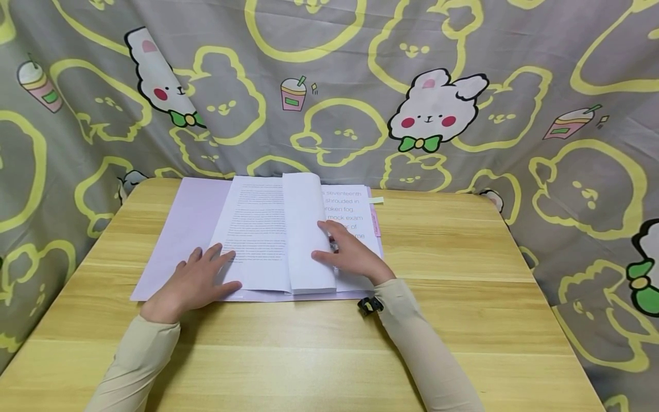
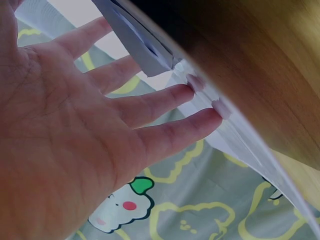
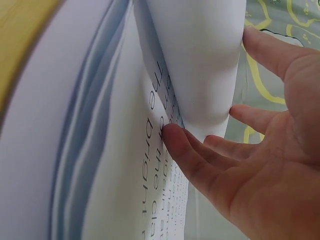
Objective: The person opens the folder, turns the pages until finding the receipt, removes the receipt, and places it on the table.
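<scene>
A lilac folder lies spread on the table with printed white pages in it. The left page carries small dense text, and the right page has large print. Between them a blank white sheet curls over, bowed upward, covering part of the large print. My left hand rests with spread fingers on the left page's lower corner and the folder. My right hand touches the curled sheet's right side with extended fingertips; in the right wrist view one fingertip reaches the large-print page under the curl.
The wooden table extends in front and to both sides. A grey curtain with yellow outlines and rabbits hangs around its back and sides. A green tab and a pink tab stick out at the folder's right edge.
</scene>
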A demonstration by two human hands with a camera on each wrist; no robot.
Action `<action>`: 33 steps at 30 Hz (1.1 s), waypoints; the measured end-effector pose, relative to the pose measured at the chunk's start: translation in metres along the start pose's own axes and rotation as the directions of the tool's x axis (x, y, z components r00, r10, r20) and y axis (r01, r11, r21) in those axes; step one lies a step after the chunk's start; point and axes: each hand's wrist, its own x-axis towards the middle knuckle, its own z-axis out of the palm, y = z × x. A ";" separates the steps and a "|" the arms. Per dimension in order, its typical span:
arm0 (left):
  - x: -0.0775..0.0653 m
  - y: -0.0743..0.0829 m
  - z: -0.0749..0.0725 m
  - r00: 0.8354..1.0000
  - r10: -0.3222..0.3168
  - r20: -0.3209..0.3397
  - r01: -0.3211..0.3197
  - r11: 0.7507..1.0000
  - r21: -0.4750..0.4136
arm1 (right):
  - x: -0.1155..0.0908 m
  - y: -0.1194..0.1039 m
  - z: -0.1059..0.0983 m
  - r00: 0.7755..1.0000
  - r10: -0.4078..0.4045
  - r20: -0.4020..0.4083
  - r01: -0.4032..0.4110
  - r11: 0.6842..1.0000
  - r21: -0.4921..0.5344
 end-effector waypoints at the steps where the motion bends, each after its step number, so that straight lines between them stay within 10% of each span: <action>1: 0.000 0.000 0.000 1.000 0.000 -0.001 0.000 1.000 0.000 | 0.000 -0.001 0.000 1.000 0.002 0.000 -0.002 1.000 0.002; 33: 0.002 0.002 0.000 0.999 -0.032 0.003 0.033 0.999 -0.017 | -0.005 -0.016 0.017 0.999 -0.039 0.038 0.040 0.999 -0.032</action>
